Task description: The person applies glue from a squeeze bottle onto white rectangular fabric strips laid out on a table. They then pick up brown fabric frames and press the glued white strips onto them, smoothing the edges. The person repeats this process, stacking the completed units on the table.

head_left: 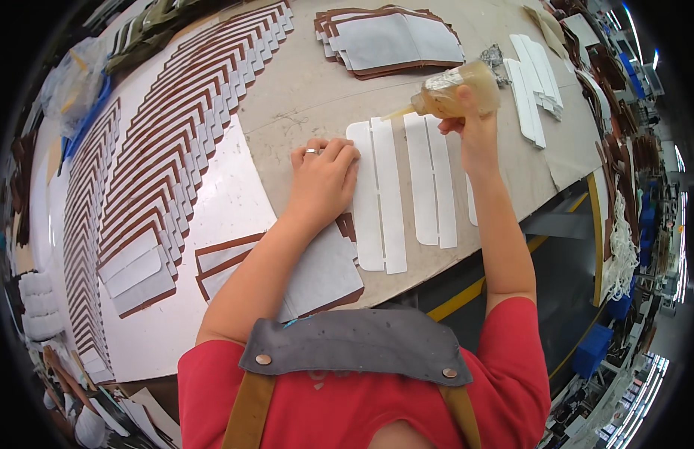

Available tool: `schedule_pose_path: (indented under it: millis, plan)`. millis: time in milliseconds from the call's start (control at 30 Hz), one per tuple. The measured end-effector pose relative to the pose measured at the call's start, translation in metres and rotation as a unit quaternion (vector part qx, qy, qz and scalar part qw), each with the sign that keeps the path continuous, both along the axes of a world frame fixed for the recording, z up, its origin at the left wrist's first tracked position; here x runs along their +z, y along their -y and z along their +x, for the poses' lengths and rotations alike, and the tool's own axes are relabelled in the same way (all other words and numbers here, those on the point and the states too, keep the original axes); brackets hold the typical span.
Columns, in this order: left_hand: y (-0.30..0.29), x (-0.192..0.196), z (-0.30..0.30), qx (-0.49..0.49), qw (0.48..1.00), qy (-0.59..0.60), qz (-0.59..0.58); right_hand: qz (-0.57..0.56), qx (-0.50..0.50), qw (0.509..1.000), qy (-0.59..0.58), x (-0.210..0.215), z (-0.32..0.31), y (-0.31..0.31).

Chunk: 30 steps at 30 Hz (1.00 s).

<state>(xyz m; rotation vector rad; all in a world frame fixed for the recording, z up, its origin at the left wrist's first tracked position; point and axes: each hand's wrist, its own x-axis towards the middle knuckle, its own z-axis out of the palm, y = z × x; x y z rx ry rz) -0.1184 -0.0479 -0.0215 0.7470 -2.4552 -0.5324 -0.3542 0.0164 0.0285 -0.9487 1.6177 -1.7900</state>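
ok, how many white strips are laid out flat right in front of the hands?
4, in two pairs. Left pair: the left hand presses its edge. Right pair: below the glue bottle in the right hand. A fifth sliver may be hidden behind the right forearm.

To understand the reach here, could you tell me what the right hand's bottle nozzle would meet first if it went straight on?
Probably the white strips: the right hand points the glue bottle down-left at them; depth unclear.

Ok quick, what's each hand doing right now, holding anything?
Left hand: holds nothing, fingers curled, pressing down on the white strip.
Right hand: closed around the glue bottle, nozzle pointing left over the strips.
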Motion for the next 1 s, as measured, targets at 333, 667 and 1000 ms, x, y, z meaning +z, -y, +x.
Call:
schedule_pose_path:
  millis: [333, 667, 1000]
  plan:
    - [-0.001, -0.003, 0.000, 0.008, 1.000, -0.006, -0.009, -0.005, 0.023, 0.999, -0.031, -0.006, 0.004, 0.020]
    - [0.000, -0.006, -0.001, 0.011, 1.000, -0.010, -0.018, 0.095, 0.053, 0.994, 0.005, -0.001, 0.029, -0.034]
    - [-0.001, -0.006, 0.000, 0.013, 1.000, 0.004, -0.023, 0.124, 0.164, 0.976, 0.074, 0.004, 0.061, -0.116]
